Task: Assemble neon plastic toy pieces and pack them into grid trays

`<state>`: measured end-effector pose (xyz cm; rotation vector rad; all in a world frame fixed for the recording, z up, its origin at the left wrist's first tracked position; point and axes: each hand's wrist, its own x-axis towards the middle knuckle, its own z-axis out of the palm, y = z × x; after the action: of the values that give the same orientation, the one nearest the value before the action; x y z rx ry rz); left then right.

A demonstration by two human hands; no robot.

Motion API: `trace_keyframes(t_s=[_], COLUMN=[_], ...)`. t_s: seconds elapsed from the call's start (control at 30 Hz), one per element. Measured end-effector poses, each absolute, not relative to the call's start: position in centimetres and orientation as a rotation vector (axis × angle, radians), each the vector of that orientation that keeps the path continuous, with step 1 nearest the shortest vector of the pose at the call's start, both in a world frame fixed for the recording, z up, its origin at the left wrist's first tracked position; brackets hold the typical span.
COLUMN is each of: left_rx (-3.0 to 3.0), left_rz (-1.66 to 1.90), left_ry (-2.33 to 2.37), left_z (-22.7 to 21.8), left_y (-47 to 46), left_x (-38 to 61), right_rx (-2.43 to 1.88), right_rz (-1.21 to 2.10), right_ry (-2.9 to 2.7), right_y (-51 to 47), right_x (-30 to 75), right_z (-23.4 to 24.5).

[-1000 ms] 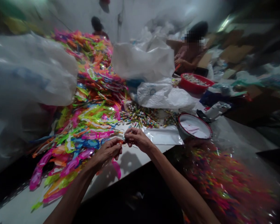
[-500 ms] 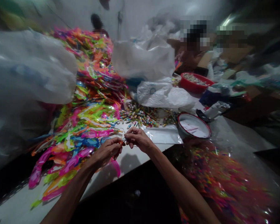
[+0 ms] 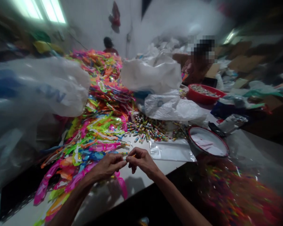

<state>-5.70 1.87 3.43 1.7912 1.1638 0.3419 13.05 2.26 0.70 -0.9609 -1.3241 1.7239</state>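
Observation:
My left hand [image 3: 109, 165] and my right hand [image 3: 142, 160] meet above the front of the white table, fingertips almost touching. Both are closed in a pinch. Something small and thin, partly yellowish, shows at the fingertips; fingers hide most of it. A thin curved wire or string [image 3: 130, 143] rises just behind them. Left of my left hand spreads a heap of bright plastic pieces [image 3: 80, 150] in pink, green, orange and blue. Small banded tubes [image 3: 153, 129] are piled beyond my hands. A magenta plastic piece [image 3: 121, 185] lies below my left hand.
Right of my hands lies a flat clear plastic bag [image 3: 172, 151]. A red-rimmed basin [image 3: 226, 147] holds white papers. Farther back are a red bowl [image 3: 202, 98], a white plastic bag [image 3: 174, 108] and a person [image 3: 198, 61]. A large plastic sack [image 3: 61, 84] stands left.
The view has tilted up, so the scene sits lower and slightly right. My hands stay together; the fingers have shifted, and the small piece between them shows less.

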Motion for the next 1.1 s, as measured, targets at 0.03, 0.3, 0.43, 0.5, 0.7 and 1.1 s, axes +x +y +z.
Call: trace_keyframes(t_s=[0.03,0.3,0.43,0.5,0.7,1.1], left_rx=[1.963,2.520,2.500,2.491,2.496,2.266], left_rz=[0.268,-0.054,-0.002,0.003,0.080,0.410], left_ry=[1.270,2.008,1.913,1.845,1.731,1.538], left_z=[3.9,5.7,3.3,1.7,-0.8,4.8], left_y=[2.3,9.3,14.3,16.2,18.2,7.9], left_x=[-6.7,-11.5,-6.9,-5.0,-4.4,-4.3], right_rx=[-0.993,-1.642,-1.694,-1.678,-1.642,-1.083], right_rz=[1.733,0.608,0.242,0.195,0.155,1.424], right_ry=[-1.374,-2.072,-2.522,-2.633,-2.646,-1.433], right_y=[3.0,10.8,12.8,13.5,14.1,8.7], right_x=[13.5,19.2,17.3,16.0,14.7,14.9], right_z=[0.1,-1.3,-1.5,-2.2,-2.7,2.4])
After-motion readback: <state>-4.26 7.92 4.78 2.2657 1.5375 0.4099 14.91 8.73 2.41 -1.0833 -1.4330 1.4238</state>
